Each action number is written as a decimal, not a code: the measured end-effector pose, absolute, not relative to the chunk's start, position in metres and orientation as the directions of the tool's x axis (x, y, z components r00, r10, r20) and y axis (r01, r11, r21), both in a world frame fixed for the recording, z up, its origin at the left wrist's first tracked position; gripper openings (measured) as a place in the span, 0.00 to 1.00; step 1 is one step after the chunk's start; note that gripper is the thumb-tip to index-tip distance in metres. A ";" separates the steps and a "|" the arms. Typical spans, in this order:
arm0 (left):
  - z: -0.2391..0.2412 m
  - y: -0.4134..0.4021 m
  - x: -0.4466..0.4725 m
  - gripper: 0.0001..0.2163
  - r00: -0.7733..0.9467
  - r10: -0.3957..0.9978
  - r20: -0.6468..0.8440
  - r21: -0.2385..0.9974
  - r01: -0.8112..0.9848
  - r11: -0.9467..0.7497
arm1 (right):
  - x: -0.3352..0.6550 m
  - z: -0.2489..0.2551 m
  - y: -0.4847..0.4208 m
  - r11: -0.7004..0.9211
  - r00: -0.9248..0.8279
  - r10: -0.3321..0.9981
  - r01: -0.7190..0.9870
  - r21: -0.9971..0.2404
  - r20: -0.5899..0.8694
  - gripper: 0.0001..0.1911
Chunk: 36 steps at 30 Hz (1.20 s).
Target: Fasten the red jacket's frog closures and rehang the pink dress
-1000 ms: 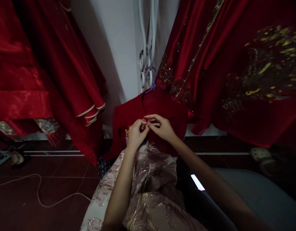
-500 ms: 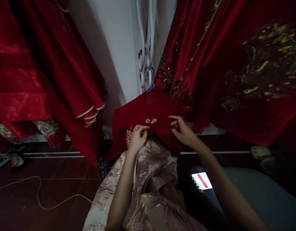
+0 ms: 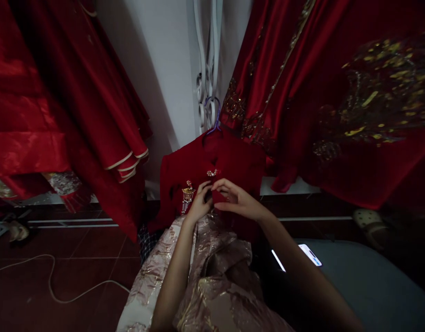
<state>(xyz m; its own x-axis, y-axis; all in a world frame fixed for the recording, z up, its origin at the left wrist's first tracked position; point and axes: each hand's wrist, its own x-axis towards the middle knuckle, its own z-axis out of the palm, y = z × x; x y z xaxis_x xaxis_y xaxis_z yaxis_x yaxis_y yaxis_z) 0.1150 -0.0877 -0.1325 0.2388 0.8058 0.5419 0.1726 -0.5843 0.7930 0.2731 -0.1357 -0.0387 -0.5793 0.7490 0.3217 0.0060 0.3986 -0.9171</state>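
A dark red jacket (image 3: pixel 185 166) hangs before me on a purple hanger (image 3: pixel 217 122). A flower-shaped clasp (image 3: pixel 211 173) sits at its upper front, and a gold tasselled ornament (image 3: pixel 188 196) on its left side. My left hand (image 3: pixel 201 203) is closed, its fingers pinching the front edge of the jacket below the clasp. Close against it, my right hand (image 3: pixel 238 200) has bent fingers, with thumb and forefinger apart; its fingertips reach the jacket's front beside the left fingertips. Beneath both hands lies pinkish, gold-patterned cloth (image 3: pixel 222 258).
Red garments (image 3: pixel 119 106) hang on the left, and a sequinned red garment (image 3: pixel 371 101) on the right. White scrolled metalwork (image 3: pixel 207 69) rises behind the jacket. A lit phone (image 3: pixel 309 255) rests on a grey seat (image 3: pixel 357 272). A white cable (image 3: pixel 53 290) crosses the tiled floor.
My right hand has moved left from the jacket's right side to meet my left hand at the front edge. The left hand stays in nearly the same place.
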 end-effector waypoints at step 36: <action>-0.127 -0.087 0.048 0.12 -0.119 0.934 0.338 0.941 0.084 -0.329 | 0.198 -0.102 -0.065 0.596 -0.308 0.803 0.393 -0.700 0.510 0.21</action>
